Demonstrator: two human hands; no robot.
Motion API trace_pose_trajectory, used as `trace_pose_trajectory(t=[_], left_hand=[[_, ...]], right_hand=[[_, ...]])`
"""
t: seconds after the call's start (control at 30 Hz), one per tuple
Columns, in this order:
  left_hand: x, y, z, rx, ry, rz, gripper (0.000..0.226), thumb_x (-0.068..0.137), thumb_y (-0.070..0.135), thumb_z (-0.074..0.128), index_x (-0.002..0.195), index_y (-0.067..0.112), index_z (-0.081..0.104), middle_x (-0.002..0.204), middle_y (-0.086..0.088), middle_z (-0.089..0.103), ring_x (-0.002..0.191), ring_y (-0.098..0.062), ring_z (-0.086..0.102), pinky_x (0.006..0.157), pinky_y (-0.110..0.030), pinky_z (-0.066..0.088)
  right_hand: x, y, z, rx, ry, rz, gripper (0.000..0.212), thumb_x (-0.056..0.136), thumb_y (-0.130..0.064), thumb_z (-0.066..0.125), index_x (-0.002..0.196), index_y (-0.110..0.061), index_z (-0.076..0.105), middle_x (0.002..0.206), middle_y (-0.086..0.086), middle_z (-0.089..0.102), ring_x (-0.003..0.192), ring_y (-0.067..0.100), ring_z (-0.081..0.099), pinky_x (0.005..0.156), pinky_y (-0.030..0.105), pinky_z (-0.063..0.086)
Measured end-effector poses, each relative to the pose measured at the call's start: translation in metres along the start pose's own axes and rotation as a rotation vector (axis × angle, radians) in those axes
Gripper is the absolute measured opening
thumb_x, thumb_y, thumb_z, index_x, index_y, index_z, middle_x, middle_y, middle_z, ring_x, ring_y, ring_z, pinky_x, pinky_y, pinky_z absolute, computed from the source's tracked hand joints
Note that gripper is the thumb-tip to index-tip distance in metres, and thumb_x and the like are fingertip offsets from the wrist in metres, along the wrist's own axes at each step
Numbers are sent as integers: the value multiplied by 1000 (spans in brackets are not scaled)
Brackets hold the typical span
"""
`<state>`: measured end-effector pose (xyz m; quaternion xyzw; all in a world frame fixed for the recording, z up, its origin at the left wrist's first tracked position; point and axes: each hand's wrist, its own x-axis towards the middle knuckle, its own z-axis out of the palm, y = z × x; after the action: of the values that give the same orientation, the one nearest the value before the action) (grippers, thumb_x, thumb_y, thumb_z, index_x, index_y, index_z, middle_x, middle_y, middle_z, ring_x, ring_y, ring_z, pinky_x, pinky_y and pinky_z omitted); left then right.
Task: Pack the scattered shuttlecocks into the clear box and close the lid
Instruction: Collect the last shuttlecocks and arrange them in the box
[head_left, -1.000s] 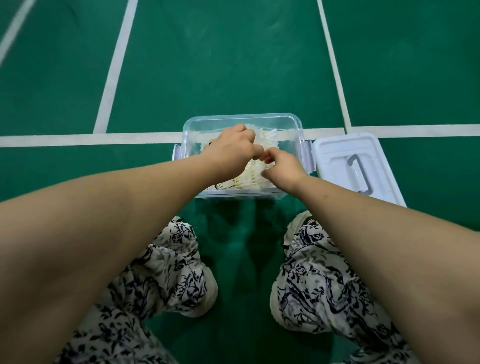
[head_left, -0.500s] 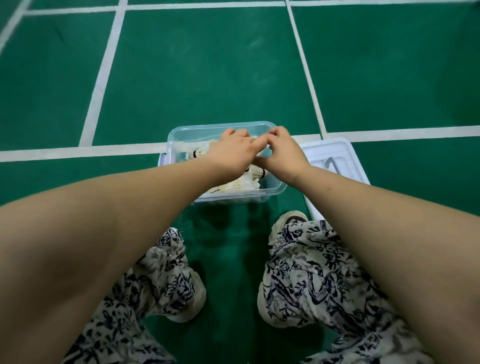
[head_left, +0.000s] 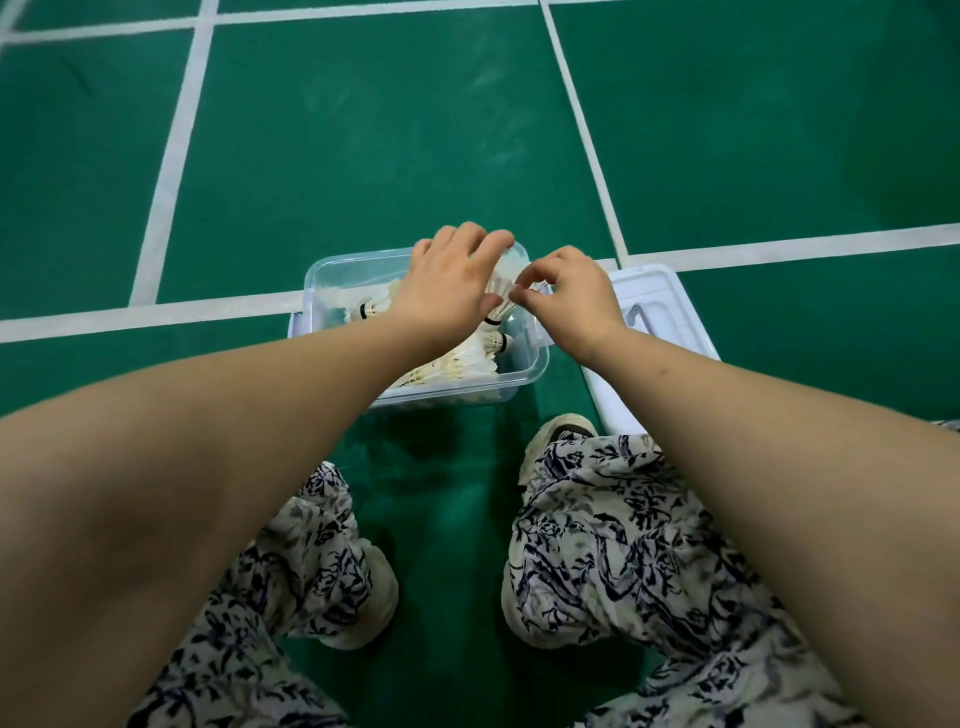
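The clear box (head_left: 332, 280) stands open on the green court floor, with several white feathered shuttlecocks (head_left: 467, 364) lying inside it. Over its far right corner my left hand (head_left: 447, 280) holds one shuttlecock (head_left: 506, 280) by its feather skirt, cork end pointing down into the box. My right hand (head_left: 571, 296) is right beside it, its curled fingertips pinching the same shuttlecock's feathers. The white lid (head_left: 670, 312) with a grey handle lies flat on the floor just right of the box, partly hidden by my right forearm.
White court lines (head_left: 171, 156) cross the green floor beyond and beside the box. My two legs in patterned trousers and pale shoes (head_left: 561, 431) are close in front of the box, the right shoe touching the lid's near edge.
Both hands have risen from among the shuttlecocks to the box's far right corner, and one shuttlecock is now held up between them. The view has tilted further up the court.
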<state>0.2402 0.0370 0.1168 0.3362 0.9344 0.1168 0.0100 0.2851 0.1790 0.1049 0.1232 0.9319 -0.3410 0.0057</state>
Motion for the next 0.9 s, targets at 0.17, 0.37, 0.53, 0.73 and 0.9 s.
trace_pose_trajectory(t=[0.17, 0.37, 0.53, 0.73, 0.9], left_hand=[[-11, -10, 19, 1, -119, -151, 61, 84, 37, 59, 135, 18, 32, 129, -10, 43, 120, -29, 37, 99, -43, 29], [-25, -9, 43, 56, -269, -187, 70, 80, 51, 59, 135, 18, 30, 132, -9, 44, 122, -28, 38, 99, -45, 31], [-25, -12, 52, 28, -260, -193, 78, 78, 54, 60, 139, 20, 24, 136, -8, 45, 126, -28, 38, 100, -45, 31], [-23, -20, 59, -49, -228, -222, 80, 77, 53, 63, 138, 19, 24, 132, -8, 51, 123, -28, 42, 100, -45, 32], [-25, -24, 66, -71, -262, -249, 76, 78, 51, 62, 136, 19, 25, 121, -8, 58, 118, -29, 45, 95, -44, 33]], right_hand=[[-2, 5, 1, -26, 11, 51, 10, 85, -29, 62, 85, -21, 67, 97, 3, 65, 98, 24, 57, 87, 36, 46], [-9, 6, 12, -133, -114, 41, 16, 87, -31, 56, 89, -23, 69, 98, -1, 70, 99, 22, 59, 93, 39, 45], [-11, 4, 19, -121, -158, 26, 20, 90, -34, 54, 92, -22, 70, 97, -2, 70, 97, 21, 60, 94, 38, 43], [-13, 5, 33, -103, -202, 46, 17, 91, -31, 52, 95, -21, 66, 96, 0, 70, 95, 22, 61, 90, 35, 46], [-13, 3, 40, -78, -231, 84, 20, 94, -29, 49, 103, -18, 62, 104, 4, 68, 98, 25, 59, 83, 30, 43]])
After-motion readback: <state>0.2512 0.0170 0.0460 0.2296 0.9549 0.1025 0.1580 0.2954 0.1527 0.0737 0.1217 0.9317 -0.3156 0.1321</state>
